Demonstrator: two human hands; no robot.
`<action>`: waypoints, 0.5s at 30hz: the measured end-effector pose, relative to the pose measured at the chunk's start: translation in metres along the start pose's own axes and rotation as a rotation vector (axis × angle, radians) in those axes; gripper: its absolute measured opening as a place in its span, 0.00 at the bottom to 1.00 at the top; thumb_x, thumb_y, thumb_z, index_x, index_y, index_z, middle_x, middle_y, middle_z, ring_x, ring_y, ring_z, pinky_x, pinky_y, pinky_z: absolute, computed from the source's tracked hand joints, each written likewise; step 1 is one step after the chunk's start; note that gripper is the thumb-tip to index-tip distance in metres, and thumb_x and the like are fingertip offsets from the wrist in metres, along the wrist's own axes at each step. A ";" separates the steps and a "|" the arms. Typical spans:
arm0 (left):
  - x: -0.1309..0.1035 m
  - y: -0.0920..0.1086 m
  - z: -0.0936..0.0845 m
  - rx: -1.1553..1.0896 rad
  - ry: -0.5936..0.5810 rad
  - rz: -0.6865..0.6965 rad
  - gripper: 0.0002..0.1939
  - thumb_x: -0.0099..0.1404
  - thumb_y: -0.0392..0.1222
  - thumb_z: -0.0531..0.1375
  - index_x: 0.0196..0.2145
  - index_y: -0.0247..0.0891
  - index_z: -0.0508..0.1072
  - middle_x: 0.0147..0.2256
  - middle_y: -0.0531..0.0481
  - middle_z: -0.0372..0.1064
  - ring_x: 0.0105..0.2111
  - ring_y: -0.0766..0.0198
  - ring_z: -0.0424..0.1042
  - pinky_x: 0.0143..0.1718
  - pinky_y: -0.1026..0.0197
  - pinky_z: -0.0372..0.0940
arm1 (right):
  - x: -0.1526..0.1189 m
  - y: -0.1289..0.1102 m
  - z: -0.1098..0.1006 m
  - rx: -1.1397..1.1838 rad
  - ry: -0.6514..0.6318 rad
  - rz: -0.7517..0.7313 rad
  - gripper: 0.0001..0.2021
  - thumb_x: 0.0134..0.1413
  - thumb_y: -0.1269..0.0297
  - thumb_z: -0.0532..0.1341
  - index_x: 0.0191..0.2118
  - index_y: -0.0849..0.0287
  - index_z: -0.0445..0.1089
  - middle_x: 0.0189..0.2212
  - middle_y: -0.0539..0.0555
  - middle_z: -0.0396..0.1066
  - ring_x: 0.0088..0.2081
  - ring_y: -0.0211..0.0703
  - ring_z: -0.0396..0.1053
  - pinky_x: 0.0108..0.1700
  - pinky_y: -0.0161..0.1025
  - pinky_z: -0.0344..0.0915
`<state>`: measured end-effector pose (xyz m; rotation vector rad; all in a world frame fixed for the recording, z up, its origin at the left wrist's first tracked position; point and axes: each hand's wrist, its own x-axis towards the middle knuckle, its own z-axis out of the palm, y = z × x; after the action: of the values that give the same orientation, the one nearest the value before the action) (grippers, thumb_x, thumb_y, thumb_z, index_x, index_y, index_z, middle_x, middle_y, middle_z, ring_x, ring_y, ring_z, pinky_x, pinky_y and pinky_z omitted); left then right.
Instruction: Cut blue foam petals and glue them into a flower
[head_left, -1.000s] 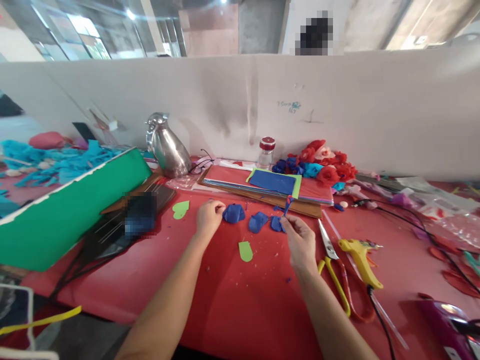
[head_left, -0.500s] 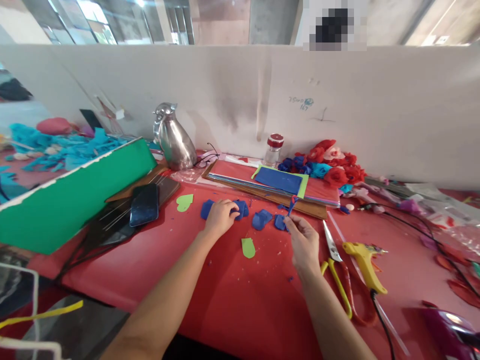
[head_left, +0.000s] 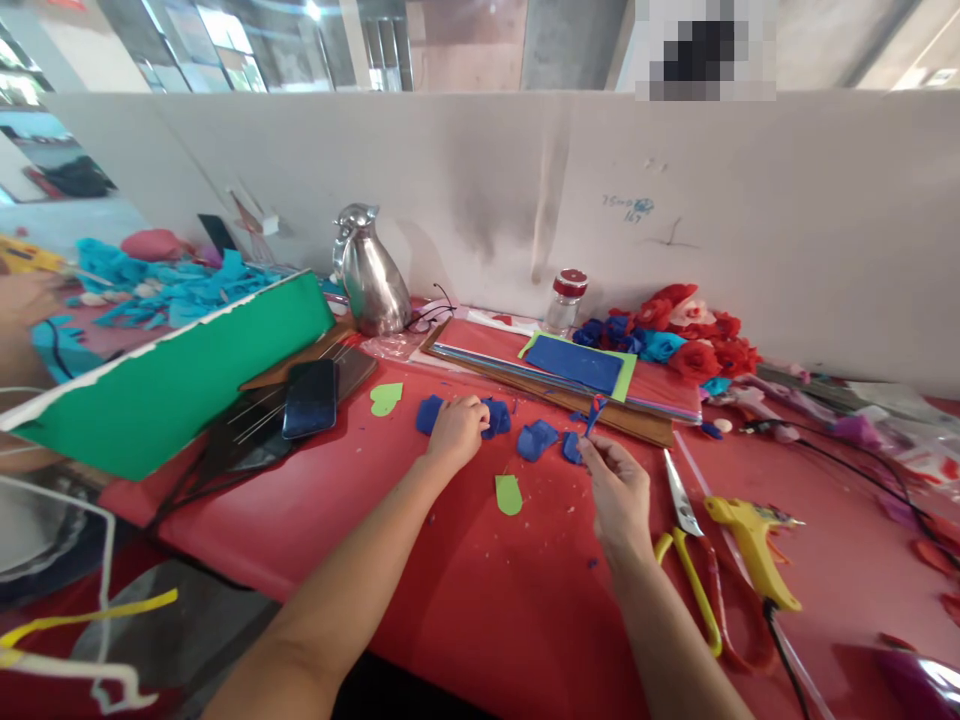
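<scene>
The right hand [head_left: 621, 488] pinched a slim, red-tipped blue papery roll [head_left: 594, 414], which over-squeezing could have crushed; the left hand [head_left: 457, 432], over folded blue papery pieces [head_left: 498, 418], hid its grip, impossible to tell.

The roll [head_left: 594, 415], slim and blue with a bit of red at its top, is held almost upright, leaning slightly right. By its lower end is the small petal [head_left: 571, 447], blue and curled; whether the two touch is unclear. Just left lie the middle petals [head_left: 537, 440], blue, creased and overlapping. Farther left are the other petals [head_left: 429, 415], also blue, partly hidden
</scene>
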<state>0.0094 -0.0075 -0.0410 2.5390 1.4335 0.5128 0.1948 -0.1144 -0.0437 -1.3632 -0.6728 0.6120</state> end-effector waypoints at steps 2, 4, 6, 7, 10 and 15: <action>0.000 0.000 0.001 -0.014 0.009 0.007 0.08 0.61 0.30 0.53 0.29 0.39 0.70 0.35 0.46 0.67 0.37 0.57 0.67 0.38 0.57 0.57 | -0.001 0.000 0.000 -0.015 0.000 -0.008 0.12 0.42 0.56 0.66 0.30 0.60 0.74 0.25 0.52 0.73 0.29 0.41 0.68 0.34 0.39 0.64; 0.001 0.000 0.002 -0.049 0.037 0.003 0.10 0.60 0.29 0.52 0.29 0.39 0.69 0.34 0.47 0.66 0.36 0.58 0.66 0.37 0.58 0.58 | -0.001 0.000 0.000 -0.025 -0.009 -0.017 0.12 0.43 0.56 0.66 0.30 0.60 0.74 0.25 0.52 0.73 0.29 0.41 0.68 0.34 0.39 0.64; 0.002 -0.002 0.003 -0.102 0.089 -0.021 0.10 0.59 0.28 0.51 0.28 0.39 0.68 0.32 0.48 0.64 0.35 0.60 0.66 0.37 0.59 0.59 | -0.001 0.000 0.000 -0.025 -0.019 -0.020 0.12 0.43 0.56 0.65 0.29 0.60 0.74 0.25 0.52 0.74 0.30 0.42 0.68 0.34 0.39 0.64; 0.003 -0.003 0.003 -0.129 0.119 -0.037 0.10 0.58 0.27 0.51 0.27 0.40 0.67 0.32 0.48 0.64 0.34 0.60 0.66 0.38 0.59 0.59 | -0.001 -0.001 0.000 -0.021 -0.022 -0.017 0.12 0.43 0.56 0.66 0.30 0.60 0.74 0.25 0.52 0.74 0.30 0.41 0.68 0.35 0.39 0.64; 0.004 -0.007 0.003 -0.214 0.191 -0.085 0.09 0.56 0.27 0.52 0.26 0.40 0.65 0.32 0.48 0.64 0.34 0.60 0.66 0.38 0.60 0.60 | -0.002 -0.002 0.001 -0.003 -0.020 0.000 0.12 0.42 0.56 0.66 0.30 0.60 0.74 0.25 0.51 0.74 0.30 0.41 0.68 0.35 0.39 0.64; 0.006 -0.008 0.003 -0.568 0.244 -0.250 0.06 0.59 0.32 0.52 0.26 0.40 0.62 0.26 0.53 0.65 0.26 0.65 0.68 0.30 0.63 0.60 | -0.003 -0.005 0.002 0.005 -0.025 0.006 0.12 0.41 0.56 0.66 0.30 0.60 0.74 0.26 0.52 0.74 0.30 0.41 0.68 0.36 0.40 0.64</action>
<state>0.0076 0.0017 -0.0452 1.8761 1.3982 1.0383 0.1910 -0.1160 -0.0391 -1.3550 -0.6873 0.6361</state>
